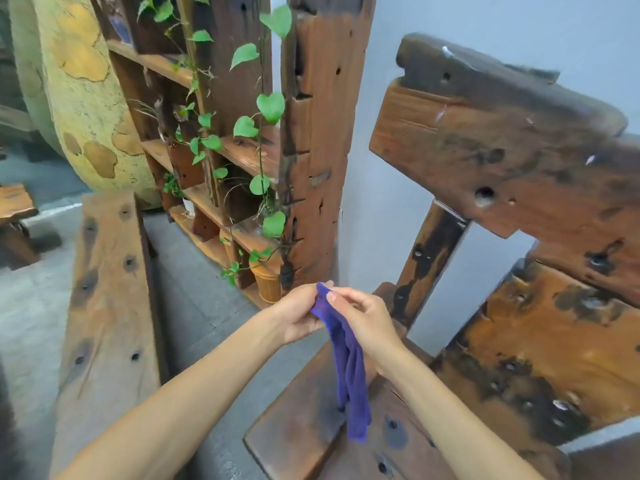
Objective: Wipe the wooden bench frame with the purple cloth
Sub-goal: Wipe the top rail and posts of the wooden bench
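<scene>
A purple cloth (pixel 349 362) hangs down in a long fold between my two hands, above the armrest of the wooden bench frame (pixel 502 161). My left hand (pixel 298 313) grips the cloth's upper edge from the left. My right hand (pixel 363 315) pinches the same top corner from the right, thumb and fingers closed on the fabric. The cloth's lower end dangles just above the flat dark armrest board (pixel 304 427). The bench's thick, knotty backrest planks rise to the right, with holes and dark stains.
A tall wooden shelf unit (pixel 311 133) with a trailing green vine (pixel 270 105) stands behind my hands. A wicker pot (pixel 268 285) sits at its base. A long wooden plank table (pixel 107 306) lies to the left, with grey floor between.
</scene>
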{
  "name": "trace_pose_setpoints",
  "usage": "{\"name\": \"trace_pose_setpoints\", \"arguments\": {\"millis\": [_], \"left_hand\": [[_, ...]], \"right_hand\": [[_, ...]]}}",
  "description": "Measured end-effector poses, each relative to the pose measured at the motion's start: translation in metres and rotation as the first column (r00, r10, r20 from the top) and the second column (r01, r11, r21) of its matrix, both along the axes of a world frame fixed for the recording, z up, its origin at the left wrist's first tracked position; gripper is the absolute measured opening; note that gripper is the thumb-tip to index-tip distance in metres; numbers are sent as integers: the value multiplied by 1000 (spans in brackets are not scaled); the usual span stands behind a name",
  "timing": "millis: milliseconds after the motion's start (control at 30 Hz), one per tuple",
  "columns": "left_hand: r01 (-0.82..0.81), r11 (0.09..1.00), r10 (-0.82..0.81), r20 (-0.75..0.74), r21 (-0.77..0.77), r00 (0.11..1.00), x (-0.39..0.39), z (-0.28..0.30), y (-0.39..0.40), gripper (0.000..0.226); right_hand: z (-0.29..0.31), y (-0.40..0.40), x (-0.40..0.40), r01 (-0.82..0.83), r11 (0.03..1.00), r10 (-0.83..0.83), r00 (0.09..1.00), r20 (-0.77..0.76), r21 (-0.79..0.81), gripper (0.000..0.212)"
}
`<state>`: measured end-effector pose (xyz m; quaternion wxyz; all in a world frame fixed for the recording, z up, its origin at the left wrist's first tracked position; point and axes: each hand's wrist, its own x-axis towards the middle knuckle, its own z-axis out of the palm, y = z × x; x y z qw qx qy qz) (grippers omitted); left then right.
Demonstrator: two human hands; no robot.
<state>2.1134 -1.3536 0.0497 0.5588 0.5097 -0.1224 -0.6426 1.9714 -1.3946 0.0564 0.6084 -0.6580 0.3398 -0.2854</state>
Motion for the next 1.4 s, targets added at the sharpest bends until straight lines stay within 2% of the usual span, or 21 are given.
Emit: {"name": "trace_pose_setpoints", "arguments": {"millis": [100,200,267,367,400,467,500,567,633,700,767,800,967,1100,1167,1300,1400], "left_hand": [[101,995,-101,-26,-1,995,31,14,-16,36],[255,966,-252,78,-38,965,54,18,-29,25],[350,933,-331,175,-88,927,65,18,-39,14],[448,879,-413,211,-162,886,75,18,-54,13],[478,861,-439,219,-173,871,77,20,-60,15],[531,829,-473,284,-178,834,79,25,-74,18],[555,814,-483,332,-171,810,80,30,-84,19],[605,785,-498,445,-135,745,83,42,-102,20],[652,751,-495,563,-107,662,84,61,-122,21],[676,728,-463,643,-117,610,82,81,-139,21],[693,708,-416,712,-137,566,78,104,-159,23],[691,707,-385,739,-149,553,76,115,-171,25],[633,707,-102,840,-315,532,64,168,-225,37],[625,641,139,867,-447,478,65,205,-260,22],[600,623,204,845,-502,495,65,224,-270,15],[549,536,380,764,-641,521,75,276,-300,14],[485,503,455,696,-715,555,88,325,-327,13]], "right_hand": [[3,-6,22,14,976,-35,995,-92,-219,16],[8,-10,32,-41,937,-32,979,-201,-348,14],[9,-13,35,-33,966,-16,982,-187,-255,20],[12,-20,35,14,995,-14,1000,1,96,17],[13,-25,33,44,988,-51,998,46,149,16],[15,-35,31,109,978,-126,988,88,179,28],[17,-44,31,153,975,-164,985,56,160,38],[23,-65,28,182,982,-175,977,-119,45,58],[34,-92,19,84,993,-106,944,-311,-86,65],[48,-120,7,-35,983,-51,893,-446,-182,52],[66,-143,-5,-113,955,-64,825,-561,-275,29],[76,-153,-11,-116,942,-96,804,-587,-314,24],[125,-199,-54,-55,854,-281,789,-546,-518,9],[168,-222,-83,125,737,-449,825,-343,-664,27],[191,-227,-86,157,640,-498,831,-250,-752,30],[246,-249,-78,202,471,-532,841,-94,-859,26],[288,-280,-61,268,346,-544,838,40,-899,20]]}}
